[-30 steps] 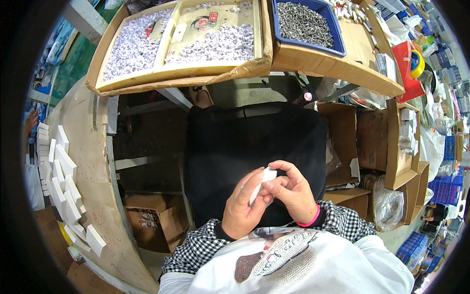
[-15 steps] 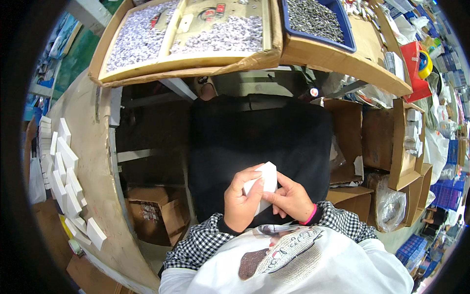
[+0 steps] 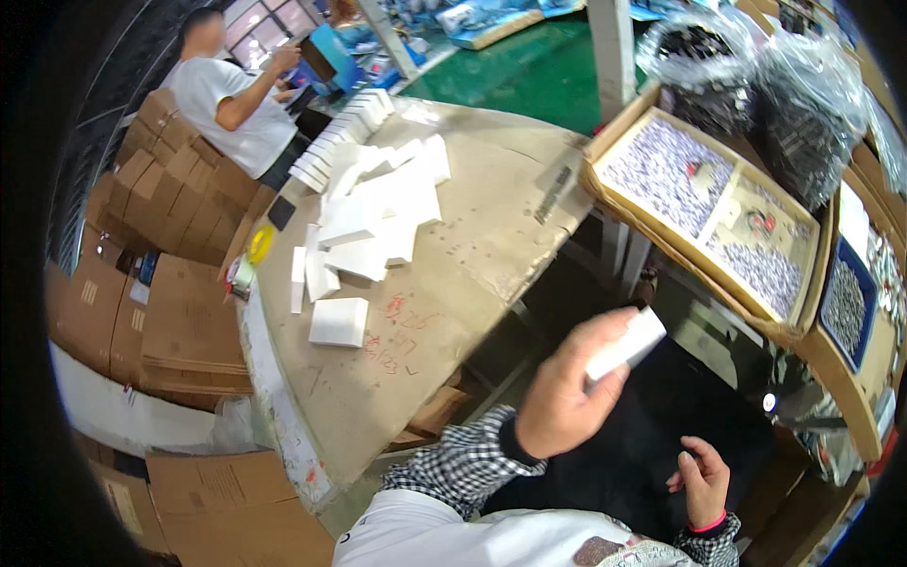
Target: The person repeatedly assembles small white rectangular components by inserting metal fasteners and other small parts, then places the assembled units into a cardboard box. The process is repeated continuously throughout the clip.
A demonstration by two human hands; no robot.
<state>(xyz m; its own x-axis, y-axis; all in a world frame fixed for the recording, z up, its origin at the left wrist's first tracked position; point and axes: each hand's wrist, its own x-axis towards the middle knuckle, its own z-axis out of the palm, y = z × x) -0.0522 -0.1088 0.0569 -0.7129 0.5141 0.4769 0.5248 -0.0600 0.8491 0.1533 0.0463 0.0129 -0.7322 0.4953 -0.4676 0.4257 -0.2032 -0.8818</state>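
My left hand [image 3: 565,397] is closed round a small white box [image 3: 635,342], held up over the black cloth [image 3: 614,482] on my lap. The thumb and fingers grip its long sides, and part of the box is covered by them. Lower and to the right, my right hand [image 3: 705,482] hangs apart with nothing in it, its fingers loosely bent and spread. On the table [image 3: 472,274] to the left lies a heap of similar white boxes [image 3: 408,203]. One white box [image 3: 338,322] rests alone at the heap's near side.
A divided tray [image 3: 682,231] of small pale parts and a blue bin [image 3: 846,307] of dark metal parts stand at the right. A yellow tape roll [image 3: 260,244] is by the table's left edge. Cardboard boxes [image 3: 194,317] and a person [image 3: 236,109] are beyond it.
The view has swung left toward the table. My hands have parted: the right has let go of the white box, and the left has carried it away from my body.
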